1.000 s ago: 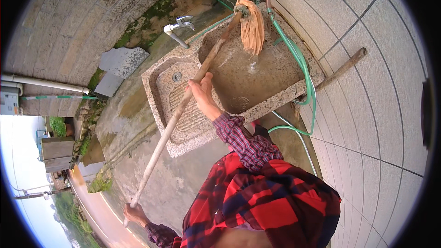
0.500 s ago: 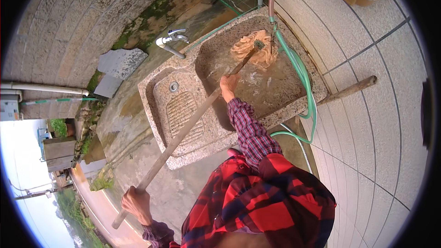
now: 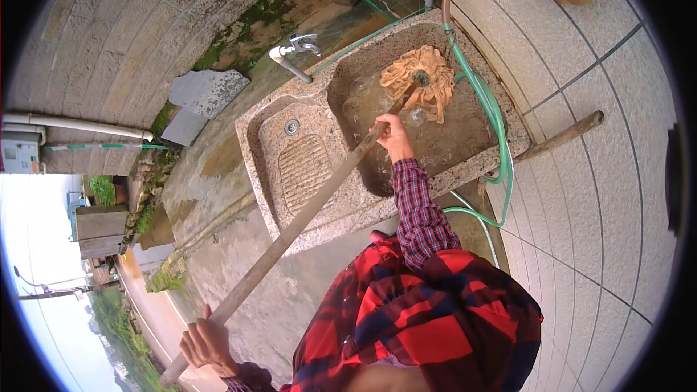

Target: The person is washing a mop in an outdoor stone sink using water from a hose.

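Holding mop head in water of stone sink, larger compartment, upper centre of frame. Step in hand, by judgement: soaking or rinsing of strands. Right hand: fingers wrapped around wooden handle, centre of frame, near mop head. Left hand: curled around same handle near free end, lower left. Next move likely calls for firm two-hand grip, strands kept inside compartment, clear of green hose beside them.
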{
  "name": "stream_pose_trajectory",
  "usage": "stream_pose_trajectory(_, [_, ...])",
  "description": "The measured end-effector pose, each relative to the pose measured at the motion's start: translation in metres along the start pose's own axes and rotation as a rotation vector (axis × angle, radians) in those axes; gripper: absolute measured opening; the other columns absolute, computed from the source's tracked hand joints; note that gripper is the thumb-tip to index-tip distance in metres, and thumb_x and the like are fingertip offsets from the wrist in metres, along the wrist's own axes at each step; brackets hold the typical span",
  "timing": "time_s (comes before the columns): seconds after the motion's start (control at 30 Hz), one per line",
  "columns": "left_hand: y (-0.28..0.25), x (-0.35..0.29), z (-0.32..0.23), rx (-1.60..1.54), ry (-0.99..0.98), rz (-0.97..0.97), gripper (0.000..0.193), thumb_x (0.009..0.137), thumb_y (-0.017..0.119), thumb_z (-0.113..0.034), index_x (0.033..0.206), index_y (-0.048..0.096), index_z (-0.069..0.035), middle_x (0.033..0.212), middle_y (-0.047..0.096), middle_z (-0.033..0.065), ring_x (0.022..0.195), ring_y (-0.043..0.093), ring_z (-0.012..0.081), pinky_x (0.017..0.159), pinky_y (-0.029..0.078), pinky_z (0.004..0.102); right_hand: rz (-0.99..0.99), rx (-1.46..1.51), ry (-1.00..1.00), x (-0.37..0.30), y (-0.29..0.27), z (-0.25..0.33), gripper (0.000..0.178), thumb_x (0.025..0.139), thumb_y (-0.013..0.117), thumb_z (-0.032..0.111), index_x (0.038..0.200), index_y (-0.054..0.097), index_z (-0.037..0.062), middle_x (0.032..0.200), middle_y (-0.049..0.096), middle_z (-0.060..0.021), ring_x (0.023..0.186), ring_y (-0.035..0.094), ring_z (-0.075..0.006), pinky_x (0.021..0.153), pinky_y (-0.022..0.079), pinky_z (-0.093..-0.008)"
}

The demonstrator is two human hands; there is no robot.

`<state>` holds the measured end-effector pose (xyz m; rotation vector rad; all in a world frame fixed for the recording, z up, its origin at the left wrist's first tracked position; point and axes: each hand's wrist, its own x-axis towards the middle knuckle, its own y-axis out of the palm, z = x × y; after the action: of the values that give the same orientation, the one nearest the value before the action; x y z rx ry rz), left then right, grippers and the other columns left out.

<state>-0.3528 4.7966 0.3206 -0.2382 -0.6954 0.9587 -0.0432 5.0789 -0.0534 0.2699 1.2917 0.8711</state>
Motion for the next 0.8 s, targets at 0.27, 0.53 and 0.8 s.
stream_pose_trajectory(0.27, [0.082, -0.145, 0.051, -0.095, -0.527, 0.039, 0.032, 0.067, 0.069, -0.019, 0.054, 0.042, -0.009, 0.052, 0.041, 0.0061, 0.049, 0.043, 0.0251, 0.051, 0.035, 0.0341, 0.056, 0.176, -0.105, -0.086, 0.074, -0.059, 0.018, 0.073, 0.063, 0.013, 0.072, 0.046, 0.0068, 0.055, 0.040, -0.0027, 0.042, 0.039, -0.0144, 0.038, 0.037, -0.0322])
stream_pose_trajectory(0.53, [0.134, -0.228, 0.030, -0.911, -0.441, 1.143, 0.030, 0.061, 0.069, -0.030, 0.068, 0.061, -0.001, 0.059, 0.057, 0.0171, 0.058, 0.057, 0.0332, 0.053, 0.040, 0.0406, 0.195, -0.003, -0.304, -0.156, 0.088, -0.055, 0.021, 0.075, 0.064, 0.014, 0.073, 0.044, 0.0087, 0.057, 0.040, 0.0011, 0.046, 0.040, -0.0098, 0.041, 0.037, -0.0266])
stream_pose_trajectory(0.8, [0.101, -0.149, 0.021, -0.242, -0.599, 0.655, 0.025, 0.069, 0.068, -0.017, 0.054, 0.053, -0.005, 0.052, 0.052, 0.0149, 0.046, 0.049, 0.0307, 0.043, 0.033, 0.0404, 0.394, 0.188, 0.000, -0.083, 0.064, -0.029, 0.026, 0.080, 0.061, 0.028, 0.079, 0.042, 0.0108, 0.056, 0.042, -0.0001, 0.048, 0.043, -0.0128, 0.047, 0.040, -0.0292])
